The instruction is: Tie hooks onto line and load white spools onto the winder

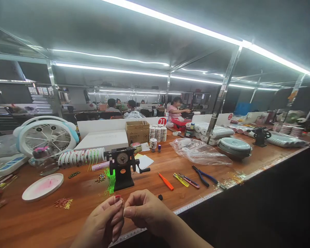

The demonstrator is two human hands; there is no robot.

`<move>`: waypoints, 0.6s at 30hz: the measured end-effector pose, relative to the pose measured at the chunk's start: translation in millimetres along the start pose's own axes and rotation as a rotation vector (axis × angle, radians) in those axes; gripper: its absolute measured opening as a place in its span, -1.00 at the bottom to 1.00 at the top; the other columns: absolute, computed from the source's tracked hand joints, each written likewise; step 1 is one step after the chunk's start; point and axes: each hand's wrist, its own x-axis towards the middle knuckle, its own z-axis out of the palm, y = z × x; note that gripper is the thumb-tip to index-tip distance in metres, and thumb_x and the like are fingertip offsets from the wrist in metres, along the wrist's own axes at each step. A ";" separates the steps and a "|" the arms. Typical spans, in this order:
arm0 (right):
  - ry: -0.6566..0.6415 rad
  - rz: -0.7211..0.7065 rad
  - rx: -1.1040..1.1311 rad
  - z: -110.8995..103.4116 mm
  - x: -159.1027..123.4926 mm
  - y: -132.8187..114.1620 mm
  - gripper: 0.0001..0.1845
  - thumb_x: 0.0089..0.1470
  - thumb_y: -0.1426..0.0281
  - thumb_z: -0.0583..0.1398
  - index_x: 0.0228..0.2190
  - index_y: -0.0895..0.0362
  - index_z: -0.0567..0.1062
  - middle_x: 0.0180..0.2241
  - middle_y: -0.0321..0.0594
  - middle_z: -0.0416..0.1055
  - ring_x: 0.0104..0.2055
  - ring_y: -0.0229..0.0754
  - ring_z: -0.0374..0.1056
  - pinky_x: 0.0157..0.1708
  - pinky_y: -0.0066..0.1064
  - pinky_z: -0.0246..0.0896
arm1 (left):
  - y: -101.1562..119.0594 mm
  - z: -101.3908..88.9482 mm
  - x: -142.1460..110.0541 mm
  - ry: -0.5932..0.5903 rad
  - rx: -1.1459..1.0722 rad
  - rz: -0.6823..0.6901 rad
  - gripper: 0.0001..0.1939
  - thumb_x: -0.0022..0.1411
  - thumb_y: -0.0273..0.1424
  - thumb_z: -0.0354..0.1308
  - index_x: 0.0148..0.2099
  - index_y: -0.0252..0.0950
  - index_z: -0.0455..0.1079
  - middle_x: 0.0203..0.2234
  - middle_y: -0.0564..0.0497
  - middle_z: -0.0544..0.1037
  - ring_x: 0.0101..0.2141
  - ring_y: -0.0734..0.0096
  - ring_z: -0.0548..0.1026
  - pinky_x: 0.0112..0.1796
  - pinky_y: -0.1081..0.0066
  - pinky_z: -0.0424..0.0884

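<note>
My left hand (104,220) and my right hand (142,208) meet fingertip to fingertip low in the middle, over the front edge of the wooden bench (74,203). Both are closed in a pinch. A tiny red piece (117,197) shows at the tips of my left fingers. What my right fingers hold is too small to make out. Just beyond my hands stands a black hand-crank winder with a dial (122,167), with bright green strands (110,179) beside it.
On the bench lie an orange-handled tool (166,181), yellow and red tools (185,180), blue pliers (204,175), a white plate with pink powder (42,186), small red-gold parts (63,202), a desk fan (45,136), a cardboard box (137,132), a plastic bag (200,151). People sit at benches behind.
</note>
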 end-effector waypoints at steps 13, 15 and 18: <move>0.437 -0.196 -0.362 12.1 4.9 4.1 -0.75 -0.20 0.30 0.34 -0.64 0.23 0.46 -0.67 -0.37 0.28 -0.60 -0.40 0.09 -0.56 -0.50 -0.02 | -5.7 -4.8 6.0 -0.015 0.312 0.202 -0.63 -0.01 -0.07 0.22 -0.41 -0.26 0.25 -0.73 0.24 0.11 -0.70 0.61 0.01 -0.68 0.55 0.01; 0.471 -0.203 -0.400 12.6 4.4 5.3 -0.77 -0.21 0.31 0.35 -0.62 0.23 0.50 -0.66 -0.33 0.32 -0.56 -0.35 0.15 -0.52 -0.48 0.03 | -4.4 -5.8 5.3 0.011 0.438 0.224 -0.64 0.01 -0.07 0.21 -0.41 -0.27 0.29 -0.74 0.26 0.08 -0.70 0.62 -0.03 -0.68 0.55 -0.03; 0.459 -0.204 -0.402 11.6 2.8 6.1 -0.79 -0.24 0.30 0.36 -0.56 0.22 0.58 -0.59 -0.26 0.40 -0.49 -0.27 0.25 -0.45 -0.44 0.10 | -2.5 -7.2 3.0 0.045 0.587 0.296 -0.69 0.02 -0.15 0.24 -0.45 -0.31 0.34 -0.65 0.16 0.26 -0.58 0.57 0.18 -0.52 0.56 0.17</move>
